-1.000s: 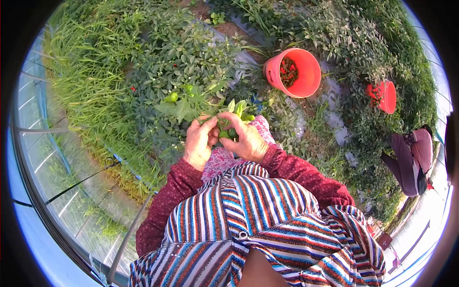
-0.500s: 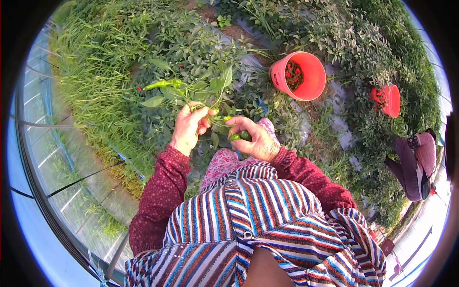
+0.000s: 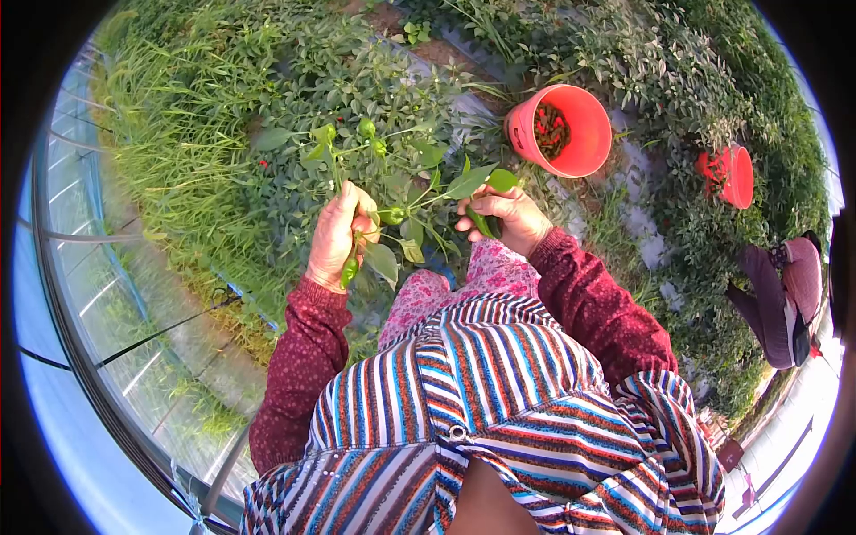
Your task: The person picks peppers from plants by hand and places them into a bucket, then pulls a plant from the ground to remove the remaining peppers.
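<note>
My left hand (image 3: 343, 234) is closed on a pepper branch, its thumb up along the stem. A green pepper (image 3: 349, 271) shows below that hand's fingers. My right hand (image 3: 510, 217) is closed around a green pepper (image 3: 481, 222), with leaves (image 3: 471, 182) at its fingertips. Between the hands the branch spreads out, with another green pepper (image 3: 391, 216) beside my left hand. Small green peppers (image 3: 367, 128) hang on the branch above my left hand.
A red bucket (image 3: 589, 134) with red and dark peppers stands beyond my right hand. Another red bucket (image 3: 738, 177) is farther right, near a person in purple clothing (image 3: 777, 290). Tall grass (image 3: 178, 169) grows at the left, beside a curved greenhouse frame.
My hands have moved apart, the left one slightly down and left, the right one right and up. The branch has turned, and the long light-green pepper at upper left no longer shows there.
</note>
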Motion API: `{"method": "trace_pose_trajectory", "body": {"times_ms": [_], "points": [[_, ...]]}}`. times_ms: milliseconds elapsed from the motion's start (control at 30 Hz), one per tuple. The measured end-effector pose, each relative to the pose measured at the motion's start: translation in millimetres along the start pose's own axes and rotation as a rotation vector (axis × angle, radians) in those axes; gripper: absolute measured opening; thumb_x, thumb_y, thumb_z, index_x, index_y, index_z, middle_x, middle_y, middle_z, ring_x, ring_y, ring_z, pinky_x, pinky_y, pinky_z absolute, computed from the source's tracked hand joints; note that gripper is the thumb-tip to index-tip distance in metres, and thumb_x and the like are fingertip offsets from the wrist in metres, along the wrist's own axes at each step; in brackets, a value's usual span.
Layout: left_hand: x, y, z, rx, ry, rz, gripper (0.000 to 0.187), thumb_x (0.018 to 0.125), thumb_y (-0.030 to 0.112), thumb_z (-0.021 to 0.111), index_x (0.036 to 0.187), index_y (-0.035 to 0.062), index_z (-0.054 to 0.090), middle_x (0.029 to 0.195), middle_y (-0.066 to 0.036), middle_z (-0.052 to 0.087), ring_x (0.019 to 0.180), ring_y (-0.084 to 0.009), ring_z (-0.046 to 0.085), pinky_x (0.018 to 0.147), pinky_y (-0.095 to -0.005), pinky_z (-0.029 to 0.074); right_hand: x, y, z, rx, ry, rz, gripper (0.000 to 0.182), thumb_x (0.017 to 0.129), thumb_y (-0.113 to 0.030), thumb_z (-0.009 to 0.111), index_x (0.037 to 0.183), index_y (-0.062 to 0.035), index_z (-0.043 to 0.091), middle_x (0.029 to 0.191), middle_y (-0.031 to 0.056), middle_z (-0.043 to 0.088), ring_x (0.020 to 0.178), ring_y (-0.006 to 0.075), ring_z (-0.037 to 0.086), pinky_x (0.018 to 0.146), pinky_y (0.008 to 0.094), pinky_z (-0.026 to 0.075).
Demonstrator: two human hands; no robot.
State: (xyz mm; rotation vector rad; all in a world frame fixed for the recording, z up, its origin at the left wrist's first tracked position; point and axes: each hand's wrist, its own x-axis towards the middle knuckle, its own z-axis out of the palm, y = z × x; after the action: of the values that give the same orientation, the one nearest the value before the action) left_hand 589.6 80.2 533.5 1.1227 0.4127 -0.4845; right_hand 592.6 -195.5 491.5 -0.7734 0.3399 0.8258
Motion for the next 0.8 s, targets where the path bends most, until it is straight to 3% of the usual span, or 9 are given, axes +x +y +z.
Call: {"method": "trace_pose_trajectory", "body": {"times_ms": [133,267,400,467,533,567,600,667,800], "points": [[-2.1,5.1,-0.2,0.075,-0.124,0.037,0.043,0.096,0.044,0.047,0.071,0.0089,0.049,0.06,0.001,0.042,0.051,-0.0081,0.041,0.05,-0.0229,0.036,6.5,8.3,8.7,-0.1,-0.026,-0.052,0.012,0.083,-0.009,0.063,0.094,-0.008,0.06,0.093,0.0061,0.064,0.078,0.0169,0.064,0.058,0.0277,0.051],[-3.2,4.1,4.1,0.111,-0.153,0.038,0.043,0.096,0.044,0.046,0.071,0.0089,0.048,0.063,0.0,0.046,0.052,-0.0087,0.043,0.049,-0.0228,0.036,14.0,11.4,29.3,-0.544,-0.129,0.028,0.034,0.085,-0.014,0.066,0.116,-0.0035,0.057,0.092,0.004,0.062,0.078,0.0115,0.061,0.06,0.0285,0.05],[-1.3,-10.4,12.5,0.179,-0.111,0.03,0.042,0.095,0.045,0.048,0.074,0.0096,0.053,0.062,0.001,0.047,0.053,-0.0071,0.044,0.048,-0.0219,0.035,14.7,21.4,54.9,-0.461,-0.213,-0.125,0.043,0.086,-0.024,0.068,0.124,-0.0098,0.055,0.093,-0.0016,0.065,0.086,0.0079,0.058,0.068,0.0256,0.048],[-4.4,-15.4,17.3,0.149,-0.08,0.009,0.041,0.095,0.045,0.05,0.074,0.0096,0.054,0.06,0.003,0.046,0.052,-0.0062,0.042,0.048,-0.0216,0.034,18.5,34.4,48.5,-0.315,-0.207,-0.216,0.038,0.085,-0.027,0.068,0.119,-0.0125,0.059,0.091,-0.0003,0.065,0.089,0.0137,0.06,0.067,0.0303,0.049],[-6.4,-14.7,20.7,0.125,-0.07,0.014,0.039,0.095,0.043,0.051,0.075,0.0093,0.054,0.06,0.004,0.045,0.051,-0.006,0.042,0.048,-0.0213,0.033,25.8,33.5,44.5,-1.053,-0.071,-0.783,0.032,0.082,-0.031,0.069,0.107,-0.0113,0.063,0.086,0.0063,0.066,0.084,0.0241,0.064,0.067,0.0364,0.05],[-9.7,-12.2,19.9,0.151,-0.081,0.008,0.035,0.095,0.038,0.053,0.076,0.0089,0.055,0.061,0.004,0.046,0.052,-0.0055,0.041,0.048,-0.0208,0.033,20.4,32.1,38.7,-1.348,-0.008,-0.652,0.027,0.077,-0.029,0.07,0.093,-0.0087,0.065,0.083,0.0134,0.065,0.08,0.0327,0.063,0.067,0.0409,0.05],[-12.6,-11.0,21.7,0.15,-0.082,0.012,0.035,0.095,0.038,0.053,0.076,0.0089,0.055,0.061,0.004,0.046,0.052,-0.0055,0.041,0.048,-0.0208,0.033,18.8,30.0,35.2,-1.352,-0.009,-0.654,0.027,0.077,-0.029,0.07,0.093,-0.0087,0.065,0.083,0.0134,0.065,0.08,0.0327,0.063,0.067,0.0409,0.05],[-16.8,-11.8,27.6,0.229,-0.065,0.035,0.031,0.095,0.033,0.055,0.076,0.0083,0.055,0.062,0.004,0.047,0.054,-0.0049,0.041,0.05,-0.0205,0.033,16.9,24.7,26.5,-1.737,0.119,-0.229,0.025,0.076,-0.028,0.066,0.088,-0.0063,0.064,0.082,0.0161,0.066,0.076,0.0348,0.063,0.071,0.0427,0.05],[-20.6,-6.4,25.1,0.373,-0.086,0.128,0.027,0.093,0.03,0.058,0.079,0.0072,0.056,0.063,0.005,0.05,0.055,-0.0037,0.043,0.051,-0.0207,0.035,24.1,22.6,-24.5,-1.539,0.369,-0.053,0.034,0.077,-0.033,0.059,0.09,-0.0026,0.064,0.08,0.0189,0.066,0.076,0.0335,0.065,0.071,0.042,0.051]]}}
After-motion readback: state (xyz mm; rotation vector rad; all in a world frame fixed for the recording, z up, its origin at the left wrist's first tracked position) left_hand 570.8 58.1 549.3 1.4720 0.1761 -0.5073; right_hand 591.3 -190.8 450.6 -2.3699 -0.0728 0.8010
